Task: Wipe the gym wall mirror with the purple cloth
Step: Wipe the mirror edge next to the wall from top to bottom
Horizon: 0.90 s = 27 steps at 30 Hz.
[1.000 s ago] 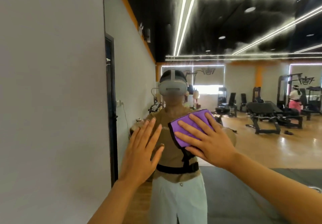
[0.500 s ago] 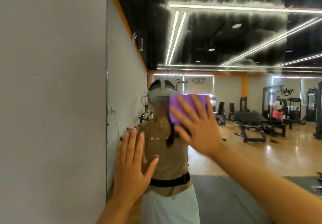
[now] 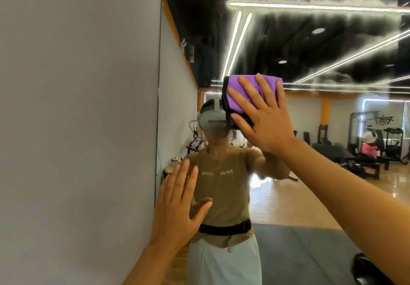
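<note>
Higher than half a second ago, the right hand (image 3: 264,116) now presses the purple cloth (image 3: 241,94) flat against the mirror (image 3: 310,174) in the upper middle of the frame, fingers straight and spread, arm reaching up from the lower right. Lower left of centre, the left hand (image 3: 179,205) lies open on the glass beside the mirror's left edge, fingers straight, thumb out.

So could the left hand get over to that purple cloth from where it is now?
Probably yes. The left hand is open and flat near the mirror's left edge, holding nothing; the purple cloth sits higher, under the right hand, with bare glass between them.
</note>
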Tool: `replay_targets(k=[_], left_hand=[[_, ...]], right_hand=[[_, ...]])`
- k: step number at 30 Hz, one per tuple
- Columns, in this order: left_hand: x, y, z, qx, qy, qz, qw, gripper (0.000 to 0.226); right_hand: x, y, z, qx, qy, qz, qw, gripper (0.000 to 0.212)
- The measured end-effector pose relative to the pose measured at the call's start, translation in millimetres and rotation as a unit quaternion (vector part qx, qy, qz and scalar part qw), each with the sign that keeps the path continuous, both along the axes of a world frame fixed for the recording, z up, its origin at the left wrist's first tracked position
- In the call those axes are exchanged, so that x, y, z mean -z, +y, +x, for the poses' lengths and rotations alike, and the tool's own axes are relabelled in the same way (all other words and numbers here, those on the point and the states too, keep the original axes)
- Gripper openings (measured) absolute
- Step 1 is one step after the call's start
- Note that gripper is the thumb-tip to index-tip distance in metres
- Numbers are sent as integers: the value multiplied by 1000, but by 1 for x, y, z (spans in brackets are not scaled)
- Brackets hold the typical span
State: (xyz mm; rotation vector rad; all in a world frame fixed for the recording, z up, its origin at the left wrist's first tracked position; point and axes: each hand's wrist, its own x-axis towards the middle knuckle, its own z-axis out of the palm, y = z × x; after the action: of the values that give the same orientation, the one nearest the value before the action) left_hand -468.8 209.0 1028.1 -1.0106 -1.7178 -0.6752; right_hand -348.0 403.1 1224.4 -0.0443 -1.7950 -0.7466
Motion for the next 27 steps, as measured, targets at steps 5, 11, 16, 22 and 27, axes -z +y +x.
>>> replay_targets(k=[5, 11, 16, 22, 27], left_hand=[[-2, -7, -4, 31, 2, -14, 999, 80], [-7, -22, -14, 56, -5, -55, 997, 85], [-9, -29, -19, 47, 5, -90, 995, 88], [-12, -31, -18, 56, 20, -79, 995, 85], [-13, -33, -19, 61, 43, -57, 996, 84]], right_hand=[[32, -20, -21, -18, 53, -31, 998, 57], [131, -17, -11, 14, -119, 104, 987, 58], [88, -6, -6, 6, -181, 191, 965, 57], [7, -31, -36, -2, 62, -38, 997, 58], [47, -51, -53, -21, 88, -56, 994, 58]])
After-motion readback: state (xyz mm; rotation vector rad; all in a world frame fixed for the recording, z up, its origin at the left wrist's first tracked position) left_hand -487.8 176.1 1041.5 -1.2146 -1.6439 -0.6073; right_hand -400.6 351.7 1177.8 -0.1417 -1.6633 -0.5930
